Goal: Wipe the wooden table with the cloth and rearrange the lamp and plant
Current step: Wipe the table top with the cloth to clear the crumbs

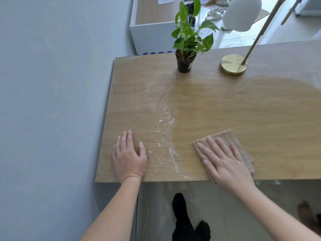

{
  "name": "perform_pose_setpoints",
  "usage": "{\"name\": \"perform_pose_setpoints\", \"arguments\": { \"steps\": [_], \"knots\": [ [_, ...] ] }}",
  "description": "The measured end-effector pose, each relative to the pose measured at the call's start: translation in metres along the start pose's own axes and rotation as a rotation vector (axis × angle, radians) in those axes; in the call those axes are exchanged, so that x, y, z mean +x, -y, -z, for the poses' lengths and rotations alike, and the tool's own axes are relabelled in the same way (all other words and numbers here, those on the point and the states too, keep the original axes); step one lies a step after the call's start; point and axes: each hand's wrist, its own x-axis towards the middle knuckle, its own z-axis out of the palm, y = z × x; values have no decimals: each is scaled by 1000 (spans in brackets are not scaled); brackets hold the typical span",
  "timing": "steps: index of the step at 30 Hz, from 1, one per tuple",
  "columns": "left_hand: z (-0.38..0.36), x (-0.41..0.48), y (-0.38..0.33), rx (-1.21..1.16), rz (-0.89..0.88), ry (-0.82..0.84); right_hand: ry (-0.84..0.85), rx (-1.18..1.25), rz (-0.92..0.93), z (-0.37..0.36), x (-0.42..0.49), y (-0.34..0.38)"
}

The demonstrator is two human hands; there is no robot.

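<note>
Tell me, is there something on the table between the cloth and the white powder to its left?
Nothing visible. The cloth, under the flat right hand, has bare wooden table up to the powder. The left hand rests beyond it.

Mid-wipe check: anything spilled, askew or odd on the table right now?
Yes: white powder is scattered in a curved streak on the wooden table, between the left hand and the cloth under the right hand. The plant and lamp stand upright.
</note>
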Motion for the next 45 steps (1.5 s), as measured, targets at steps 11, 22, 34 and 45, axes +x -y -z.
{"name": "perform_pose_setpoints", "arguments": {
  "steps": [11, 22, 34, 45],
  "knots": [
    [-1, -1, 0, -7, 8, -5, 31, 106, -50, -14, 54, 96],
    [2, -2, -1, -15, 10, -5, 33, 60, -23, 1, 11, 20],
    [-1, -2, 1, -27, 3, -8, 56, 30, 244, -13, -5, 37],
    [4, 7, 18, -184, -56, 52, -34, 89, -167, 5, 109, 66]
  ]
}}
